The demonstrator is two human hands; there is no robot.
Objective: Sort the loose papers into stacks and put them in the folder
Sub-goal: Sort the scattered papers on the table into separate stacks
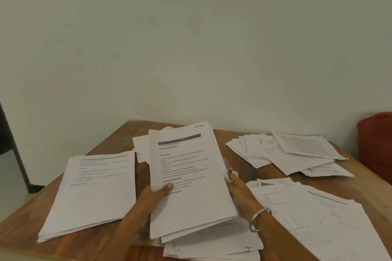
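Note:
A thick stack of printed papers (191,176) is held up over the middle of the wooden table (21,226), its top sheet full of text. My left hand (154,194) grips its left edge, thumb pressed on the top sheet. My right hand (237,188) holds its right edge, fingers curled round the side. More sheets (212,246) lie under the stack near the front edge. A neat pile (91,193) lies at the left. I see no folder.
A fanned heap of loose sheets (286,152) lies at the back right, and another spread pile (314,214) at the front right. A few sheets (141,146) lie behind the held stack. A red-brown cushion or chair (377,144) stands at the right table edge. A wall rises behind the table.

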